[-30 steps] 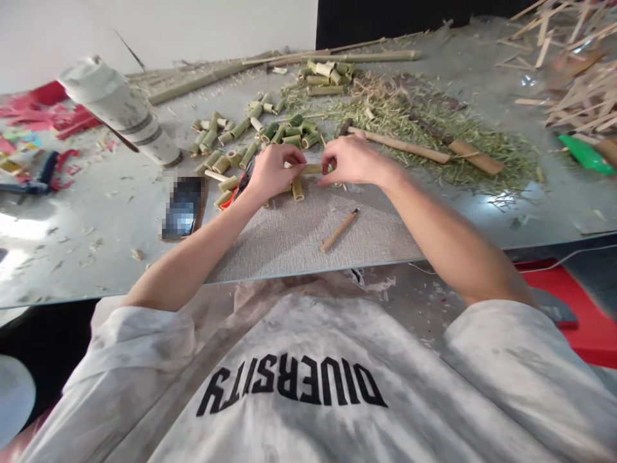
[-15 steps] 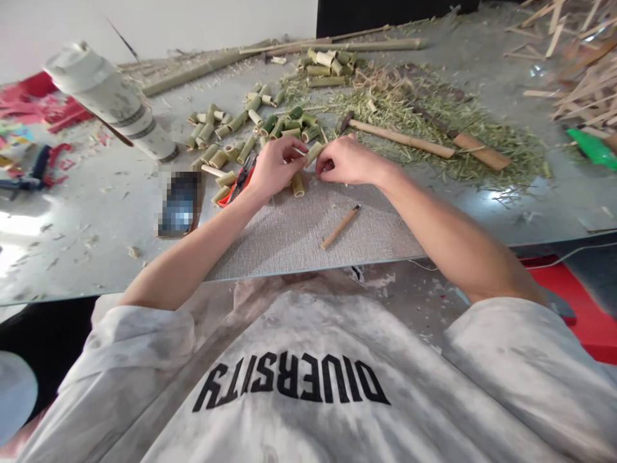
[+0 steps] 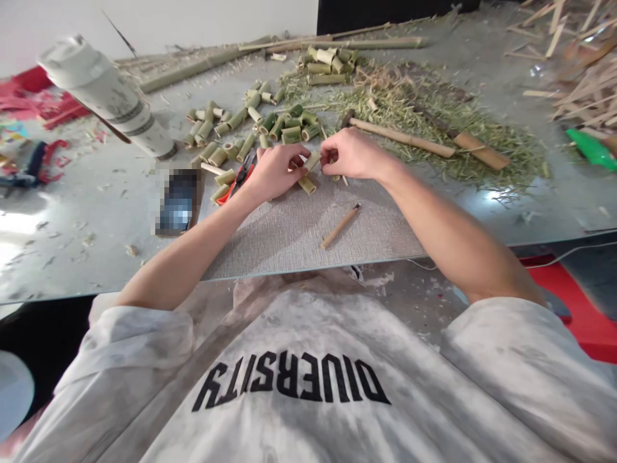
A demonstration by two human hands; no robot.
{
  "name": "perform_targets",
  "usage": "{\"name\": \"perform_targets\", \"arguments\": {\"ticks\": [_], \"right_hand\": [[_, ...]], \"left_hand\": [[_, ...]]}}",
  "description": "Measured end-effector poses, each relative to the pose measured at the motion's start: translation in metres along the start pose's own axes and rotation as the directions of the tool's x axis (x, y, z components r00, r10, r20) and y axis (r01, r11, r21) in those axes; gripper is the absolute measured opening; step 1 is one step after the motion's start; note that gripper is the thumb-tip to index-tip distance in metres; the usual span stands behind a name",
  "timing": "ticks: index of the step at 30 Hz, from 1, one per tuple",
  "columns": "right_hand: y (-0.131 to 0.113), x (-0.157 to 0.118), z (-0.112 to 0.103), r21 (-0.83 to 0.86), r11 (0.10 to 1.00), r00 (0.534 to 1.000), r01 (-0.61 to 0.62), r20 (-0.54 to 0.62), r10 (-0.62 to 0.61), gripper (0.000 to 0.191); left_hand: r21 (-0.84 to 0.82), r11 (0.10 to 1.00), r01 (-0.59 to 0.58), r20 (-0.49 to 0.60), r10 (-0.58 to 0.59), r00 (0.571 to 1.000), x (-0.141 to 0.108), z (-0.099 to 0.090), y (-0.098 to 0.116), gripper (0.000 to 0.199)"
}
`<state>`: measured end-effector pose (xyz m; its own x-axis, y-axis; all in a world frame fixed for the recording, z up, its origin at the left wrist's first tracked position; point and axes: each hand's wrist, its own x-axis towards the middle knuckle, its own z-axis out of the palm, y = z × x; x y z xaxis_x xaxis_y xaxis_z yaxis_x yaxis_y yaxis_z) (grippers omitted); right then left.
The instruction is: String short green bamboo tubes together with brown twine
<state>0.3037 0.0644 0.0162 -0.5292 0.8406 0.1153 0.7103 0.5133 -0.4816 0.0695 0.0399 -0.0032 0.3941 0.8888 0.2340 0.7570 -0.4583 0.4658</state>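
Observation:
My left hand (image 3: pixel 283 170) is closed, its thumb and fingers pinching a short pale bamboo tube (image 3: pixel 313 161). My right hand (image 3: pixel 354 154) is curled closed by the tube's right end; what its fingertips grip is hidden. Just below the left fingers another bamboo tube (image 3: pixel 307 186) lies at a slant. A thin pale stick (image 3: pixel 345 181) pokes out under the right hand. Red-handled pliers (image 3: pixel 242 177) lie by the left wrist, partly covered by it. On the textured mat (image 3: pixel 270 238), nearer my body, rests a slim wooden-handled tool (image 3: pixel 340 226) with a dark tip.
Cut bamboo tubes (image 3: pixel 236 122) are scattered beyond my hands. A hammer (image 3: pixel 400 136) and a wooden-handled blade (image 3: pixel 482 151) lie on green shavings (image 3: pixel 520 141). At left stand a white tumbler (image 3: pixel 106 96) and a blurred-out dark object (image 3: pixel 177 202). Wooden sticks (image 3: pixel 590 90) pile at right.
My right hand has shifted slightly right and my left hand a little lower. The bamboo tube below the left fingers has turned and slid to the right. The thin stick now shows beneath my right hand.

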Motion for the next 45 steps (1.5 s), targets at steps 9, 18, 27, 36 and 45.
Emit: {"name": "perform_targets", "arguments": {"ticks": [9,18,27,36,45], "right_hand": [[0.007,0.001,-0.001,0.188,0.982,0.998,-0.03,0.066,0.018,0.03],[0.011,0.001,-0.001,0.076,0.997,0.999,0.017,0.045,-0.02,0.035],[0.005,-0.003,-0.011,0.047,0.998,0.997,0.032,0.067,-0.035,0.031],[0.003,-0.004,-0.013,0.05,0.999,0.999,-0.001,0.042,-0.001,0.034],[0.01,-0.003,-0.013,0.115,0.993,0.999,0.027,0.014,-0.029,0.033]], "left_hand": [[0.142,0.989,-0.037,0.018,0.035,0.999,-0.005,0.002,0.015,0.03],[0.099,0.994,-0.044,-0.012,0.046,0.999,-0.004,0.01,0.01,0.027],[0.071,0.995,-0.066,-0.025,0.068,0.997,-0.005,0.009,0.006,0.025],[0.079,0.996,-0.047,-0.005,0.048,0.999,-0.005,0.006,0.008,0.024],[0.107,0.993,-0.052,-0.017,0.054,0.998,-0.005,0.007,0.008,0.028]]}}
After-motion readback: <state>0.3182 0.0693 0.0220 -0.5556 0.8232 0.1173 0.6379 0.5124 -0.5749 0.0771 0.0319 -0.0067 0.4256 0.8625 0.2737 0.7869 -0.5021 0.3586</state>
